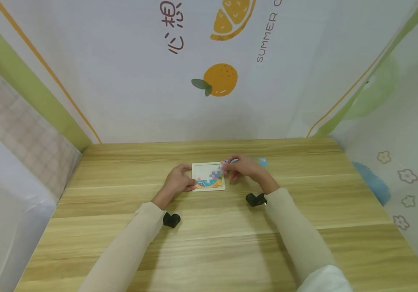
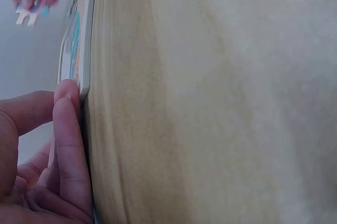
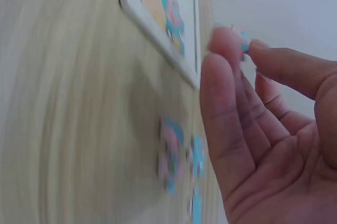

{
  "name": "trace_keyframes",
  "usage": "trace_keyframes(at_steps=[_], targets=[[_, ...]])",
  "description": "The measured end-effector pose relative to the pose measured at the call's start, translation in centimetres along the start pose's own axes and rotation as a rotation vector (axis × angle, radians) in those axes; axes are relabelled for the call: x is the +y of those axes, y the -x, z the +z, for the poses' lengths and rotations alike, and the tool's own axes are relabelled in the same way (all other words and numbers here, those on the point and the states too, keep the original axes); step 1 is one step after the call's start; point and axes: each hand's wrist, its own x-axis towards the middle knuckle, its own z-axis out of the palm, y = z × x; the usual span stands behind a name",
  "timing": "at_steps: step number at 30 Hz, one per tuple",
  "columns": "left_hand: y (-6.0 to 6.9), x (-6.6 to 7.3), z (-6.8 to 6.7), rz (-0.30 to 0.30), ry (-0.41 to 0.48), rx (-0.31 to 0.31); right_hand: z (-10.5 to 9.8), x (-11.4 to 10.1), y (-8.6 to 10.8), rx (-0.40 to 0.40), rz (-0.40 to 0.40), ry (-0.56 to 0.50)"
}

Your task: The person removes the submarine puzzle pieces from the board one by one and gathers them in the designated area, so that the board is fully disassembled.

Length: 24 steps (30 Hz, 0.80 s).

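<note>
A white-rimmed jigsaw tray [image 1: 209, 190] lies flat on the table, with joined pieces [image 1: 209, 183] along its bottom and lower right. My left hand [image 1: 176, 179] grips the tray's left edge; in the left wrist view, thumb and finger meet at its corner. Above the tray's right edge my right hand [image 1: 245, 166] pinches a pink and blue jigsaw piece [image 3: 242, 40] between thumb and fingertips. The left wrist view shows that piece [image 2: 26, 16] held off the tray. Several loose pieces [image 3: 171, 150] lie on the table below the right hand, partly hidden by it in the head view.
The wood-grain table [image 1: 209, 251] runs back to a white curtain [image 1: 139, 101] printed with oranges. More curtain hangs at both sides. Black wrist cameras [image 1: 171, 220] sit beneath both forearms. One blue loose piece [image 1: 262, 161] shows right of the right hand.
</note>
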Motion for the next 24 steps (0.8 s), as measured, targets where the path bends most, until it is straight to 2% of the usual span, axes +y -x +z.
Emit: trace_keyframes(at_steps=[10, 18, 24], targets=[[0.1, -0.2, -0.1, 0.001, -0.022, -0.004, -4.0, 2.2, 1.8, 0.129, 0.064, 0.0], [-0.1, -0.1, -0.1, 0.009, -0.021, -0.003, -5.6, 4.1, 3.0, 0.147, 0.087, 0.003], [-0.2, -0.1, -0.1, 0.01, -0.042, -0.008, -6.2, 4.9, 3.7, 0.138, 0.102, 0.046]])
